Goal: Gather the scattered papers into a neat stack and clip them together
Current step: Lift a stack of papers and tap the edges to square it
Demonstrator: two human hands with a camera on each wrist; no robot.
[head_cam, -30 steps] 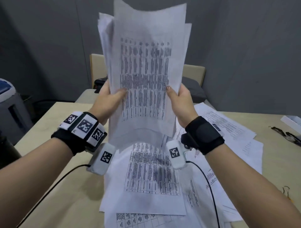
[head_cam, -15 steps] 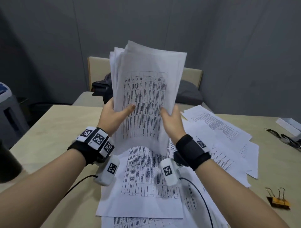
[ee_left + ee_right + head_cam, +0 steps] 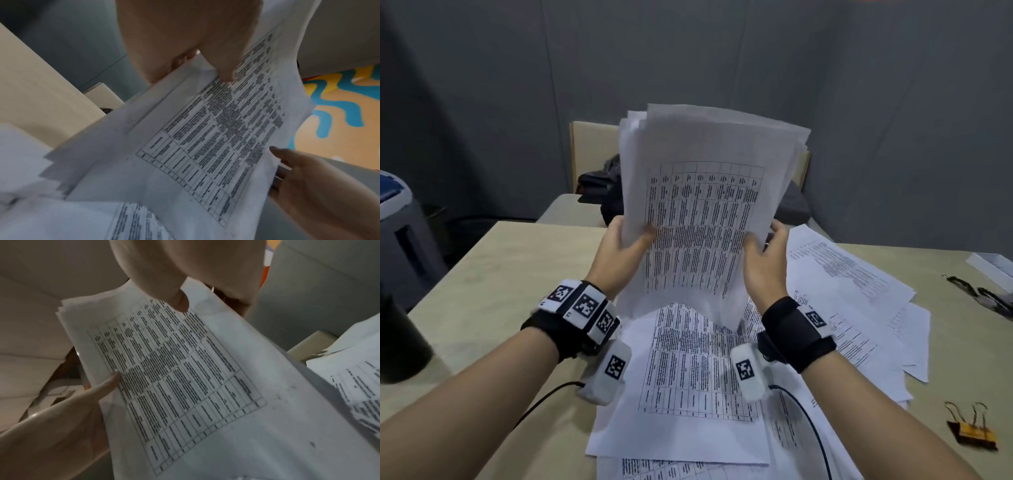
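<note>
I hold a sheaf of printed papers (image 3: 702, 212) upright above the table, its lower edge hanging just over the sheets below. My left hand (image 3: 619, 250) grips its left edge, thumb on the front page. My right hand (image 3: 767, 253) grips the right edge the same way. The wrist views show the same sheaf (image 3: 205, 138) (image 3: 174, 378) with a thumb pressed on the printed table. More printed sheets (image 3: 688, 370) lie scattered flat on the table beneath and to the right (image 3: 849, 284). A yellow binder clip (image 3: 971, 433) lies at the right near edge.
The tan table (image 3: 493, 291) has a dark cylinder (image 3: 400, 339) at its left edge. Black clips (image 3: 989, 298) and a white box (image 3: 993, 263) sit far right. A chair with dark bags (image 3: 595, 178) stands behind the table. A grey machine (image 3: 400, 226) is at left.
Both hands have lowered the sheaf toward the table, and its bottom edge now hangs close over the loose sheets. The grip on both edges is unchanged.
</note>
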